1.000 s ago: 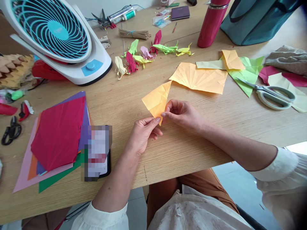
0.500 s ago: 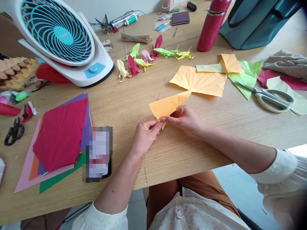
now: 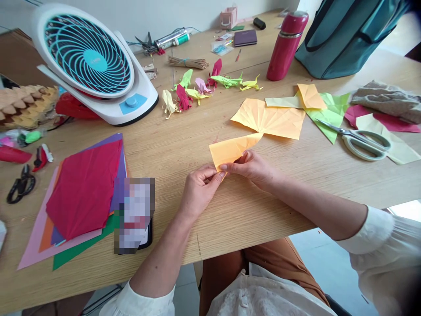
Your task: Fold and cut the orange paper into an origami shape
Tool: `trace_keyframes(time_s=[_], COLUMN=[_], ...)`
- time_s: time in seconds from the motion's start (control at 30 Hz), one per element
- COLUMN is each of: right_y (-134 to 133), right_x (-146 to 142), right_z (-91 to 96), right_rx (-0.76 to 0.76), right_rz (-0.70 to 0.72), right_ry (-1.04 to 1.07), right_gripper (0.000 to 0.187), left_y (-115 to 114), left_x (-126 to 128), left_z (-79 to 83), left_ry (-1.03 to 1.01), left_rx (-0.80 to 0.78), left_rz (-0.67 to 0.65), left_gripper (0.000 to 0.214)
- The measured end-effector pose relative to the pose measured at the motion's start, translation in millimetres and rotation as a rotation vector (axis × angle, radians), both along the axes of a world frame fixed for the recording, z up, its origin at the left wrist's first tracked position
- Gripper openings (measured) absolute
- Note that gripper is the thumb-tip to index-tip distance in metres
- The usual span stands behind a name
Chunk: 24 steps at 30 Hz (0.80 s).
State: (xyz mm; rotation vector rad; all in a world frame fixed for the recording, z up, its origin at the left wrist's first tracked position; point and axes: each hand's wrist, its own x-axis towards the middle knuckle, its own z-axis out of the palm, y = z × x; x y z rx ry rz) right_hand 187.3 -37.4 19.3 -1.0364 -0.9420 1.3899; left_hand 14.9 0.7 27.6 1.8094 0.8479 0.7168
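Observation:
A folded strip of orange paper (image 3: 228, 148) is pinched between both hands above the table's near part. My left hand (image 3: 202, 186) grips its lower corner between thumb and fingers. With the thumb on top, my right hand (image 3: 251, 167) closes on the lower right side of the same paper, the two thumbs almost meeting. The strip's narrow far end reaches a creased orange sheet (image 3: 272, 117) with folds fanning out; I cannot tell whether the two are joined. Several small folded paper figures (image 3: 200, 87) in green, pink and yellow lie farther back.
Scissors (image 3: 365, 142) rest on paper scraps at right, below a red flask (image 3: 287, 48) and a teal bag (image 3: 342, 39). A fan (image 3: 95, 66) stands at back left. Coloured paper sheets (image 3: 85, 188) and a blurred phone (image 3: 136, 215) lie at left.
The orange paper's lower tip has drawn in under my thumbs, so less of it sticks out below. Both hands keep their grip; the view has shifted slightly.

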Motion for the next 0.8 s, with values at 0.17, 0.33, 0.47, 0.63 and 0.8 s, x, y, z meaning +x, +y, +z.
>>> trace_keyframes(time_s=[0.17,0.33,0.47,0.63,0.8], right_y=[0.8,1.6,0.5,-0.5,0.1], right_x=[1.6,0.4,0.0,2.3,3.0], right_z=[-1.7,-3.1,-1.9,-1.0,-1.1], right_rx=[-0.013,0.008,0.003,-0.057,-0.072], right_rz=[-0.04,-0.011,-0.012,-0.014,-0.022], right_ry=[0.031,0.027,0.049,0.081,0.089], right_gripper=[0.029,0.028,0.029,0.033,0.034], left_y=[-0.7,-2.1,-3.1,-2.0,-0.9], left_x=[-1.0,-1.4,-0.7,-0.3,-1.7], left_z=[0.8,2.3,4.7,6.4,5.3], left_ry=[0.014,0.038,0.028,-0.005,-0.037], left_rx=[0.001,0.036,0.074,0.073,0.055], left_rz=[0.013,0.058,0.052,0.029,0.028], left_gripper=[0.02,0.025,0.028,0.023,0.018])
